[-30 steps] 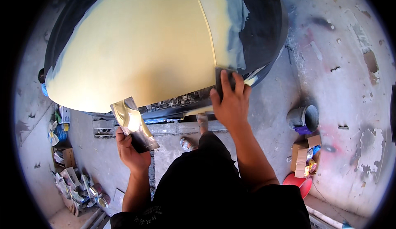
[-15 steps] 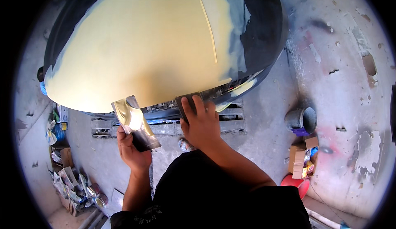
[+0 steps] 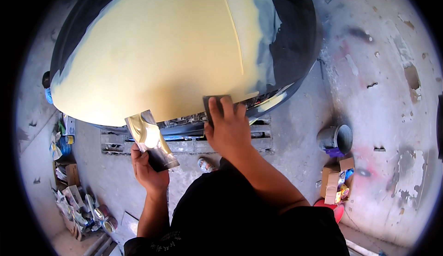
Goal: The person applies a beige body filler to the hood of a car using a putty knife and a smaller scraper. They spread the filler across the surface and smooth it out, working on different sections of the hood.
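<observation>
At the front edge of the yellow-coated car hood, a dark block, perhaps a sanding pad, is held under the slightly spread fingers of the right hand, best kept flat, while a shiny sheet is pinched by the left hand.

That right hand there holds a dark pad at the yellow hood; the left hand grips a shiny sheet.

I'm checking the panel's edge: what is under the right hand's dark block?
Just beyond the dark block, the pale yellow panel shows; to the block's left, mechanical parts below the panel's edge. Whatever lies directly beneath is covered by the block and the right hand.
</observation>
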`<act>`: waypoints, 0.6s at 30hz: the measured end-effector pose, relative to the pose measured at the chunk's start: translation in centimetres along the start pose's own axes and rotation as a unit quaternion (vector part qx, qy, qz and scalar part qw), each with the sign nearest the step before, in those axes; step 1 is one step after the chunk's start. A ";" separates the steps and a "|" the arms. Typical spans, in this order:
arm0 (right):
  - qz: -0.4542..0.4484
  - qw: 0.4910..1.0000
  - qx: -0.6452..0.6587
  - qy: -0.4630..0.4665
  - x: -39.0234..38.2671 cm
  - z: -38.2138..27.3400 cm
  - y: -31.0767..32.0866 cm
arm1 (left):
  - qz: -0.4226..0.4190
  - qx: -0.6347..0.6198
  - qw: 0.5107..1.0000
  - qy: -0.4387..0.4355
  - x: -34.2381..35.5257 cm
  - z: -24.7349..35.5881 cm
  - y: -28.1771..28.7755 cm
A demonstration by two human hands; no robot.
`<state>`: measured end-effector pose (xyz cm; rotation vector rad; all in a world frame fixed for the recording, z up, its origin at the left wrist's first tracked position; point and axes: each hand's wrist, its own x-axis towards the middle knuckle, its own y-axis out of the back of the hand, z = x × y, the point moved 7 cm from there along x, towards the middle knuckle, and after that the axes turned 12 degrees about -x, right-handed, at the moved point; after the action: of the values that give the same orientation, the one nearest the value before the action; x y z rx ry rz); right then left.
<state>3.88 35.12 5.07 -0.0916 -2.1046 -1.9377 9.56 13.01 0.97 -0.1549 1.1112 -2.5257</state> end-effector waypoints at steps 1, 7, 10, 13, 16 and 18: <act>-0.006 1.000 -0.005 0.010 -0.6 -0.6 -0.4 | -0.002 -0.006 1.000 0.000 0.0 -0.1 0.0; -0.012 1.000 -0.010 0.000 -3.0 1.1 0.2 | -0.040 -0.032 0.999 0.013 0.1 -0.4 0.3; 0.039 0.994 -0.011 -0.103 -1.2 7.2 1.4 | -0.020 -0.004 1.000 0.006 0.0 -0.2 -0.6; 0.029 0.991 -0.014 -0.130 0.7 9.9 0.8 | -0.021 -0.006 1.000 0.009 -0.3 -0.5 0.1; 0.039 0.996 -0.006 -0.082 -0.2 6.5 0.1 | -0.034 0.008 0.999 0.008 -0.6 -0.7 0.2; 0.030 0.998 0.011 -0.048 -1.5 3.2 -0.9 | -0.019 0.013 1.000 0.011 -0.8 -0.8 0.3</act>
<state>4.61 38.44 3.57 -0.2458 -2.1576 -1.9102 10.16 13.65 0.30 -0.1436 1.0924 -2.5812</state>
